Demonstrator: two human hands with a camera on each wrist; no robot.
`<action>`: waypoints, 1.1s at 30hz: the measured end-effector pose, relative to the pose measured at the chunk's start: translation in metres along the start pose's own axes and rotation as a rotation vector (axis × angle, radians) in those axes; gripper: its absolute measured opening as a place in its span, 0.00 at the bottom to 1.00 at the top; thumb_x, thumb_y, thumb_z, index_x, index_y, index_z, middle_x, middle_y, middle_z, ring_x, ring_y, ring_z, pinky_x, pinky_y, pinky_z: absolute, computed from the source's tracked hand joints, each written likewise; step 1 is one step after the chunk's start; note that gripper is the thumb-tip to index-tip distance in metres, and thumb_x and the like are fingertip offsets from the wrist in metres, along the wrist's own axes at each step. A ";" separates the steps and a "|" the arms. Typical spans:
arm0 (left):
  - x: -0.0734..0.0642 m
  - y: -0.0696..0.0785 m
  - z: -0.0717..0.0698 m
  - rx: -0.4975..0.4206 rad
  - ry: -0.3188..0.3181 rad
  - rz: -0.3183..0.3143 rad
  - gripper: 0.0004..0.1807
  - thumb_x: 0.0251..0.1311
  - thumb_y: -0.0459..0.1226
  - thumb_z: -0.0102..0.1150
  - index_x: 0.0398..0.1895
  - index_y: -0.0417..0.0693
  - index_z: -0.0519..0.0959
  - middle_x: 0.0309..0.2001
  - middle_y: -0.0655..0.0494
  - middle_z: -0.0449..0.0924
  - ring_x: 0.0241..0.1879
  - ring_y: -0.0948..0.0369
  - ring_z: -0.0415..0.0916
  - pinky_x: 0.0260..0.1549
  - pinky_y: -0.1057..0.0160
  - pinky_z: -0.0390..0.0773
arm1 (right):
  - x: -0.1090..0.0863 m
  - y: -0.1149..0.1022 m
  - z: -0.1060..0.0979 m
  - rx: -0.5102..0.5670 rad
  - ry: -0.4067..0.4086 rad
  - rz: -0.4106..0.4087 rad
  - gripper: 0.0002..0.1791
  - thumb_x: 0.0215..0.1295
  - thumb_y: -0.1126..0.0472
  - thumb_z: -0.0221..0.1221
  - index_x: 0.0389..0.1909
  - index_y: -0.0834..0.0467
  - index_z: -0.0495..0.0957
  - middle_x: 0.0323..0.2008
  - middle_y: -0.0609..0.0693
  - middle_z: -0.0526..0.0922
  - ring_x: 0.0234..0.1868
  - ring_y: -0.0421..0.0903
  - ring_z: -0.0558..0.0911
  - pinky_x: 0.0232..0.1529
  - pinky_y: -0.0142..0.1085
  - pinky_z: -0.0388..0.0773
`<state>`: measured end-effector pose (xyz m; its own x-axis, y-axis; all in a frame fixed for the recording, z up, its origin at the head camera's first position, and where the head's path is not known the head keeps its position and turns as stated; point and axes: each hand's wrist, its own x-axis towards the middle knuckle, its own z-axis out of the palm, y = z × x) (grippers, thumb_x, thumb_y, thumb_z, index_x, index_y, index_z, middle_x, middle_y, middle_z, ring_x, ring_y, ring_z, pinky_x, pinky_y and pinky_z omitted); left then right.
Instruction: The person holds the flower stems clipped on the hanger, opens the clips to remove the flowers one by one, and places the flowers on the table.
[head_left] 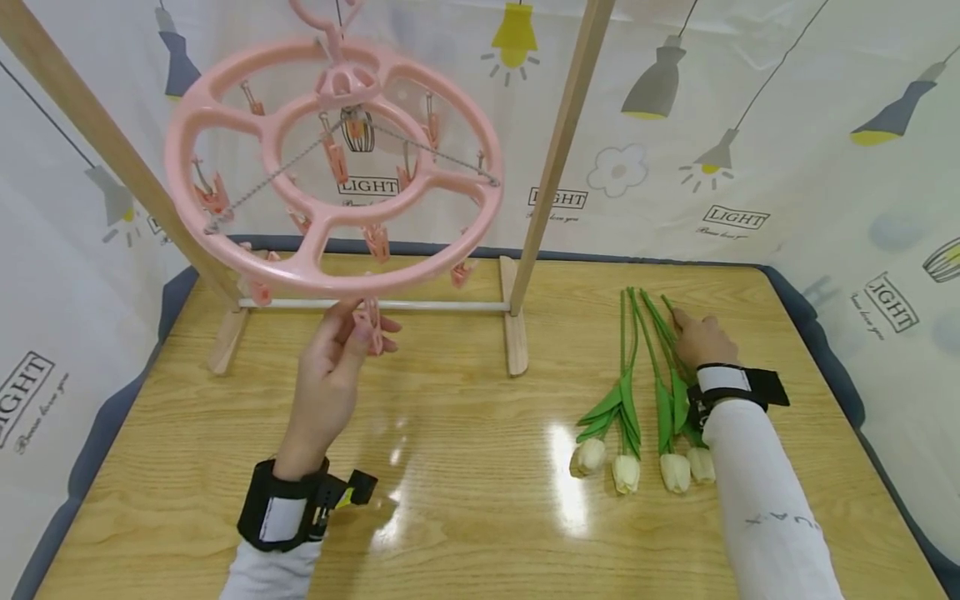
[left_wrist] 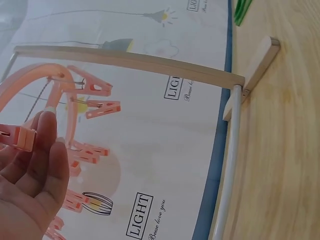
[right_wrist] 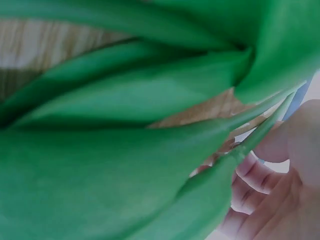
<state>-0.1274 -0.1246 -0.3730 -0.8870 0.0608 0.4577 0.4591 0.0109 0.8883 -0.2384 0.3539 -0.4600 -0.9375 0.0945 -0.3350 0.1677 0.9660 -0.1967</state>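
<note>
A pink round clip hanger (head_left: 300, 273) hangs at the left, with several small pink clothespins dangling from it. My left hand (head_left: 330, 371) is under its near rim and pinches one clothespin (head_left: 371, 323) between thumb and fingers. The left wrist view shows that clothespin (left_wrist: 22, 138) at the fingertips. On the right, my right hand (head_left: 707, 342) holds a tulip stem near its end, among several white tulips (head_left: 675, 473) lying with their blooms toward me. In the right wrist view, green leaves (right_wrist: 100, 175) cover most of the picture, and thumb and fingers curl at the thin stems.
A wooden stand (head_left: 558, 150) with a white crossbar (head_left: 450, 306) rises around the hanger, its foot (head_left: 514, 333) on the wood-grain table (head_left: 465, 467). Behind it is a lamp-printed cloth (head_left: 637, 208) with a dark blue lower edge.
</note>
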 end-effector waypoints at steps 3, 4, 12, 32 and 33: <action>0.002 0.002 -0.002 -0.030 0.001 -0.018 0.19 0.74 0.29 0.39 0.65 0.38 0.67 0.41 0.61 0.80 0.39 0.65 0.79 0.40 0.74 0.82 | 0.000 -0.002 -0.001 0.014 -0.030 0.002 0.31 0.71 0.67 0.36 0.75 0.63 0.47 0.61 0.88 0.53 0.49 0.83 0.68 0.45 0.73 0.71; 0.002 0.003 -0.002 -0.037 0.003 -0.023 0.19 0.74 0.29 0.39 0.65 0.39 0.68 0.41 0.61 0.80 0.39 0.64 0.79 0.39 0.74 0.82 | 0.000 -0.003 -0.002 0.016 -0.038 0.004 0.31 0.71 0.67 0.35 0.75 0.63 0.46 0.61 0.88 0.53 0.50 0.83 0.67 0.46 0.73 0.70; 0.004 0.006 -0.002 0.007 -0.007 -0.037 0.20 0.74 0.29 0.39 0.66 0.38 0.67 0.43 0.62 0.82 0.37 0.63 0.81 0.38 0.73 0.80 | -0.004 -0.004 -0.010 -0.011 -0.104 -0.001 0.34 0.68 0.66 0.35 0.75 0.63 0.44 0.64 0.86 0.51 0.56 0.83 0.62 0.50 0.74 0.67; 0.000 -0.017 -0.022 0.383 -0.232 -0.118 0.35 0.74 0.46 0.42 0.78 0.52 0.42 0.74 0.34 0.52 0.71 0.40 0.52 0.65 0.29 0.55 | -0.014 -0.036 -0.039 0.068 0.230 -0.105 0.37 0.78 0.49 0.33 0.74 0.69 0.37 0.63 0.85 0.56 0.58 0.80 0.62 0.52 0.73 0.64; 0.000 -0.020 -0.022 0.431 -0.242 -0.118 0.37 0.73 0.49 0.43 0.78 0.54 0.41 0.76 0.36 0.49 0.71 0.40 0.51 0.66 0.29 0.53 | -0.015 -0.041 -0.038 0.072 0.249 -0.122 0.37 0.78 0.48 0.33 0.75 0.69 0.37 0.63 0.85 0.56 0.58 0.80 0.62 0.53 0.74 0.64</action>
<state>-0.1383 -0.1471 -0.3901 -0.9207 0.2633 0.2879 0.3801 0.4392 0.8140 -0.2425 0.3219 -0.4114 -0.9966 0.0431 -0.0697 0.0616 0.9551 -0.2898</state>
